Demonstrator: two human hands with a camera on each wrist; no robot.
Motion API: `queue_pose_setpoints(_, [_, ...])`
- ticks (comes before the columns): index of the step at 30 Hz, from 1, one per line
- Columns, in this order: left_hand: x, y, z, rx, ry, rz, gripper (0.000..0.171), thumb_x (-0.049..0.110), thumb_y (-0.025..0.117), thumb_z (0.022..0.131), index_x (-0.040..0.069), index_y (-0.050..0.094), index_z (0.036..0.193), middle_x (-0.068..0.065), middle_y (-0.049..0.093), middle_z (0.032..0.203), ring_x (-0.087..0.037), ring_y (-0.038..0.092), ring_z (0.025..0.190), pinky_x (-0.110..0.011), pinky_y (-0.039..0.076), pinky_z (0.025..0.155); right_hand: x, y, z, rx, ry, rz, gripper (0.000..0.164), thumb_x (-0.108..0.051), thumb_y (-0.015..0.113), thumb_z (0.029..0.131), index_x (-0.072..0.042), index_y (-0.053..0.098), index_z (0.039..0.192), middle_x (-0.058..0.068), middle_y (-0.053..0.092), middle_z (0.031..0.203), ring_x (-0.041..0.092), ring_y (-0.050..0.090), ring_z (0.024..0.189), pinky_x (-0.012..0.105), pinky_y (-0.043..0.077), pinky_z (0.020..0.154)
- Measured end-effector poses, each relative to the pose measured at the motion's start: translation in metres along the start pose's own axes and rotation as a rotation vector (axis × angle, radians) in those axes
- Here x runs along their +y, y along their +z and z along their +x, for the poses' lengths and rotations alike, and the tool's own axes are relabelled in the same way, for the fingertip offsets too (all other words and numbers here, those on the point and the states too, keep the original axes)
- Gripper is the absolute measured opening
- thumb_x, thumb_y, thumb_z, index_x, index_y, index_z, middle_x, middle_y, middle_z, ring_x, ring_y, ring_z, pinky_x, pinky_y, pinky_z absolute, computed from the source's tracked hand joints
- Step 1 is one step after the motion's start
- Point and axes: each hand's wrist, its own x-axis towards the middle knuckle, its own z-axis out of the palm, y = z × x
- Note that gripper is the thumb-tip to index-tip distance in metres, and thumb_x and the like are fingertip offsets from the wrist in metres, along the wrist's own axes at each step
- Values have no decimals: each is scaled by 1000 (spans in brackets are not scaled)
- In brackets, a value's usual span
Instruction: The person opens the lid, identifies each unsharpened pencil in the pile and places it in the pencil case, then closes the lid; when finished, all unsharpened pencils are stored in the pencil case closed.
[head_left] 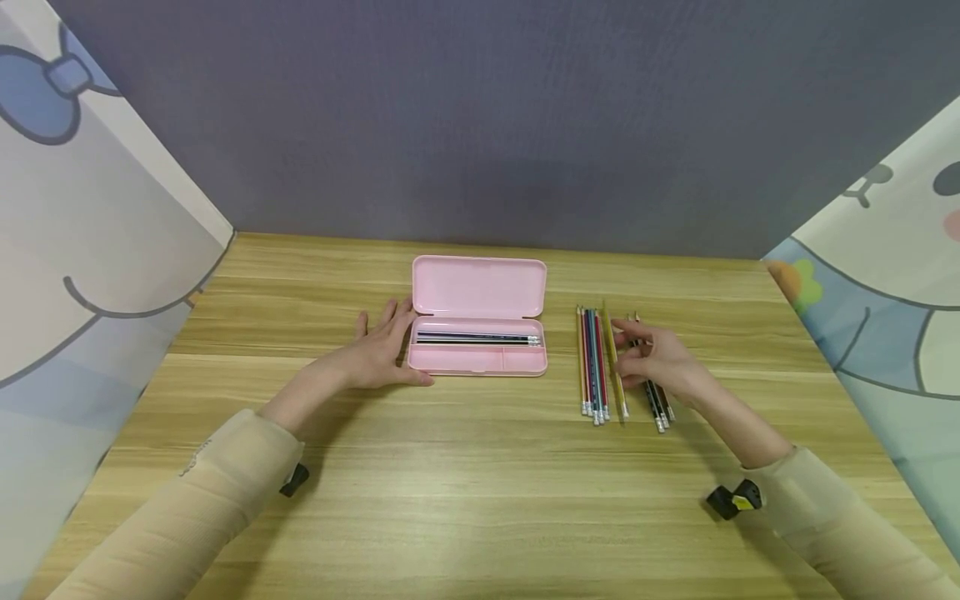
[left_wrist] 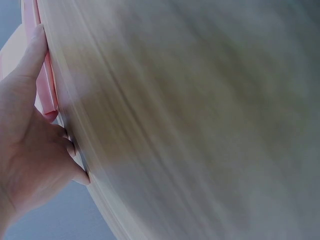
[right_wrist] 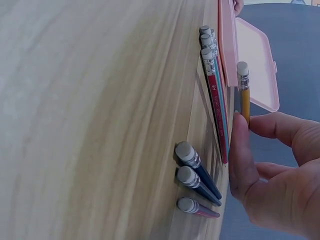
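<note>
A pink pencil case lies with its lid folded back, and several dark pencils rest in its rear compartment. My left hand spreads at the case's left end; its thumb lies along the front edge, as the left wrist view also shows. Between thumb and fingers, my right hand pinches a yellow pencil, its white eraser end toward me. Just left of it is a row of several coloured pencils. Several dark pencils lie partly hidden under the right hand.
The wooden table ends at a dark grey-blue panel behind the case. Cartoon-printed sheets stand at both sides. The case's front compartment is split by a small divider.
</note>
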Motion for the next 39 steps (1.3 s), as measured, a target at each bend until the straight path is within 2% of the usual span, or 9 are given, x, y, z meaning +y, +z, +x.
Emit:
queue_pose_setpoints(9, [0, 1, 0, 3, 1, -3, 109, 57, 77, 86, 12, 11, 160, -27, -8, 171, -47, -13, 159, -77, -15, 118, -8, 2, 4, 86, -67, 47, 81, 3, 64, 93, -4, 23, 163, 27, 44, 138, 7, 67, 96, 30, 63, 82])
queue_pose_setpoints(13, [0, 1, 0, 3, 0, -10, 110, 57, 78, 86, 12, 10, 161, -26, -9, 172, -47, -13, 159, -77, -16, 118, -12, 6, 8, 119, -101, 66, 79, 1, 66, 94, -7, 27, 163, 23, 51, 133, 9, 69, 101, 29, 63, 83])
queue_pose_setpoints(18, [0, 1, 1, 4, 0, -10, 110, 57, 77, 86, 13, 9, 161, -25, -9, 172, -47, -13, 159, -76, -16, 118, -17, 11, 17, 148, -166, 70, 71, -5, 67, 97, -8, 35, 160, 12, 60, 123, 7, 69, 99, 27, 62, 82])
queue_pose_setpoints(28, [-1, 2, 0, 2, 9, -12, 108, 58, 76, 87, 14, 10, 161, -25, -10, 172, -48, -14, 159, -77, -16, 117, -32, 24, 42, 149, -248, 56, 55, -10, 66, 100, -8, 50, 152, 1, 67, 116, 3, 66, 99, 18, 57, 84])
queue_pose_setpoints(35, [-2, 1, 0, -1, 10, -14, 108, 58, 75, 87, 12, 10, 160, -26, -9, 172, -48, -15, 158, -77, -16, 117, -50, 39, 64, 111, -270, 12, 46, -10, 66, 100, -9, 59, 145, 17, 68, 133, 7, 68, 106, 16, 55, 87])
queue_pose_setpoints(39, [-2, 1, 0, -1, 11, -15, 109, 59, 75, 87, 11, 10, 161, -26, -8, 172, -48, -14, 158, -77, -16, 117, -59, 50, 77, 62, -297, 46, 40, -9, 68, 99, -4, 64, 139, 20, 68, 135, 12, 72, 108, 19, 58, 90])
